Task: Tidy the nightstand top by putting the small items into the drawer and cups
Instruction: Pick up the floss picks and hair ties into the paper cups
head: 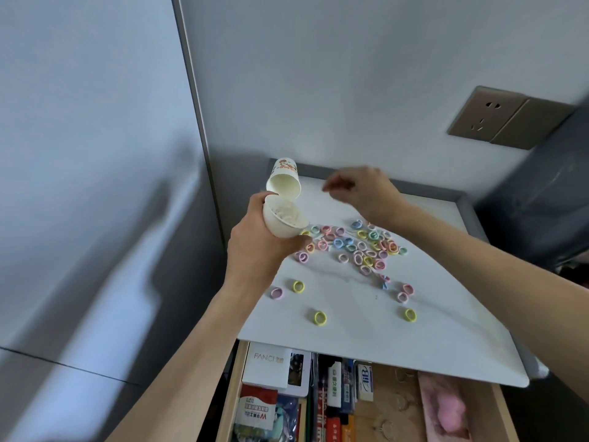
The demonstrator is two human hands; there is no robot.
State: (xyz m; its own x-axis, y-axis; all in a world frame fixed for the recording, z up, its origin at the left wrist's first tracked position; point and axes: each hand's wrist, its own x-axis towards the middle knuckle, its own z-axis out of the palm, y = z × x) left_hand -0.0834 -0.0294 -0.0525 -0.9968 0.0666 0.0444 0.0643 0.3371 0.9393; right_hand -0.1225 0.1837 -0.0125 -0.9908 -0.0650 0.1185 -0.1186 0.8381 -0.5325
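My left hand (258, 240) grips a white paper cup (283, 220), tilted toward me, with pale small items inside. Just behind it a second paper cup (284, 180) with an orange print lies tilted at the back left of the white nightstand top (366, 333). My right hand (360, 189) hovers blurred above the back of the top, fingers pinched together; whether it holds anything is not visible. Several pastel hair ties (366, 247) lie scattered over the middle, with a few yellow and pink ones (319, 318) nearer the front.
The wooden drawer (234, 387) below the front edge stands open, packed with boxes, packets and a pink item at the right. A wall socket (487, 114) sits on the wall behind. A grey panel runs along the left; dark fabric hangs at the right.
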